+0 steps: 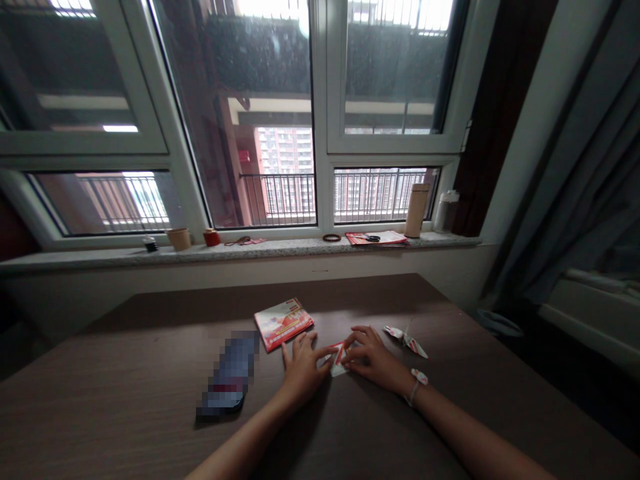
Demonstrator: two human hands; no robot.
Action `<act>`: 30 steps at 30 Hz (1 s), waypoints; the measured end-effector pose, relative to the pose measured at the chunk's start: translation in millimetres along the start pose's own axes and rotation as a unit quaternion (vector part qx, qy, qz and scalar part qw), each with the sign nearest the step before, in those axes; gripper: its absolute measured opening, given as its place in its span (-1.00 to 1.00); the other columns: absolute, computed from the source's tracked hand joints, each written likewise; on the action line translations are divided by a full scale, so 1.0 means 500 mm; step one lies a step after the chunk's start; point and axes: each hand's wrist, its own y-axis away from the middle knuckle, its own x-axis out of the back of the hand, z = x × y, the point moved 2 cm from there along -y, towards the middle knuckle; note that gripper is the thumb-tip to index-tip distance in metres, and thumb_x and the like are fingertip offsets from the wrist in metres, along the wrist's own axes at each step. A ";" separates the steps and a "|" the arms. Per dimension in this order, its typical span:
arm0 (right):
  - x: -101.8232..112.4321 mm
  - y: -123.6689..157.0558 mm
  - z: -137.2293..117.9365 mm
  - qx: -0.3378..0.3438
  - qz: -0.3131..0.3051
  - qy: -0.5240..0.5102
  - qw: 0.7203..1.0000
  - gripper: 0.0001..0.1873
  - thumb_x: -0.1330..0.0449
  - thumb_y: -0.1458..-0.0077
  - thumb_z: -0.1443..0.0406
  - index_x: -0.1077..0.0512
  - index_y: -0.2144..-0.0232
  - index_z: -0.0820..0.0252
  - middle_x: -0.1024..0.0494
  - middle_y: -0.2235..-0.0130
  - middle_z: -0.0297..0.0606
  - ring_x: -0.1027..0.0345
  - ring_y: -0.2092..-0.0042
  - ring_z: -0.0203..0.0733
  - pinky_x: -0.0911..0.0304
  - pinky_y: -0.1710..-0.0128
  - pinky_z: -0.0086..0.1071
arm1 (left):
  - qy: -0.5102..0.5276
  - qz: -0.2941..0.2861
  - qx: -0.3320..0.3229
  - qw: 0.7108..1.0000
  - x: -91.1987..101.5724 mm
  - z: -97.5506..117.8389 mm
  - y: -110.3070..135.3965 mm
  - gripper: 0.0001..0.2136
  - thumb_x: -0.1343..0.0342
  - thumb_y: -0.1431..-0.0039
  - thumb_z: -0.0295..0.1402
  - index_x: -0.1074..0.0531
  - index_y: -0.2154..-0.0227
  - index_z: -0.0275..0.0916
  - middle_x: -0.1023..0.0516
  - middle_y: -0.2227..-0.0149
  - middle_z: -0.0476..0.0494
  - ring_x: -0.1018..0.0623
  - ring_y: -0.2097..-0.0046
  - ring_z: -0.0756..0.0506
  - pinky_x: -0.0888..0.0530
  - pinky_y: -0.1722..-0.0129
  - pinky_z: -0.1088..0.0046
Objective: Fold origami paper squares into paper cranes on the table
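A small folded paper (340, 365), white with red print, lies on the table between my two hands. My left hand (304, 365) has thumb and index finger closed on its left edge, while the other fingers spread over the tabletop. From the other side my right hand (374, 360) grips the paper's right edge with curled fingers; a bracelet circles that wrist. Just right of this hand rests an origami crane (407, 341) of similar printed paper. Behind my left hand lies a square red-and-white printed booklet (284, 325).
A pixelated dark object (231, 377) lies left of my left hand on the brown table (125, 407). On the windowsill (290, 248) stand a paper cup (179, 239), a red spool (211, 238) and a tan bottle (417, 210); scissors (373, 238) lie on printed sheets.
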 end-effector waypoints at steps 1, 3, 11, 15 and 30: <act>0.000 0.000 0.000 0.001 0.001 0.001 1.000 -0.86 -0.21 -0.11 0.14 -0.56 0.28 -0.10 -0.47 0.07 -0.30 -0.02 -0.21 -0.02 0.22 -0.25 0.05 | 0.002 0.005 -0.001 1.000 0.000 -0.001 0.000 -0.74 -0.10 -0.14 -0.21 -0.49 0.10 0.22 -0.26 -0.21 -0.10 -0.13 -0.26 -0.30 0.14 -0.19 -0.19; 0.000 0.001 0.000 0.004 0.004 0.004 1.000 -0.86 -0.21 -0.11 0.13 -0.56 0.28 -0.10 -0.47 0.08 -0.31 -0.01 -0.22 -0.02 0.26 -0.26 0.06 | 0.008 0.018 -0.004 1.000 0.000 -0.002 0.001 -0.75 -0.11 -0.13 -0.22 -0.50 0.12 0.19 -0.27 -0.20 -0.10 -0.15 -0.25 -0.29 0.11 -0.20 -0.16; 0.003 0.002 -0.012 -0.002 -0.003 0.020 1.000 -0.85 -0.19 -0.12 0.11 -0.55 0.26 -0.17 -0.47 0.10 -0.33 -0.02 -0.22 -0.01 0.36 -0.27 0.12 | 0.034 0.044 -0.006 0.998 -0.004 -0.011 -0.002 -0.86 -0.17 -0.07 -0.25 -0.57 0.29 0.04 -0.32 -0.14 -0.09 -0.18 -0.22 -0.28 0.10 -0.19 -0.17; 0.003 0.001 -0.015 -0.005 0.002 0.021 1.000 -0.86 -0.20 -0.12 0.12 -0.54 0.29 -0.13 -0.48 0.12 -0.34 -0.04 -0.21 -0.02 0.34 -0.26 0.11 | 0.038 0.049 -0.009 0.998 -0.006 -0.010 -0.002 -0.89 -0.19 -0.05 -0.24 -0.58 0.34 0.01 -0.34 -0.12 -0.11 -0.20 -0.21 -0.28 0.13 -0.19 -0.20; 0.001 -0.002 -0.008 -0.022 0.002 -0.021 1.000 -0.85 -0.21 -0.11 0.10 -0.55 0.29 -0.11 -0.51 0.13 -0.34 -0.06 -0.19 -0.04 0.23 -0.25 0.04 | 0.025 0.056 -0.022 0.998 -0.005 -0.004 0.000 -0.84 -0.21 -0.04 -0.19 -0.55 0.28 0.05 -0.36 -0.12 -0.10 -0.22 -0.20 -0.29 0.09 -0.17 -0.21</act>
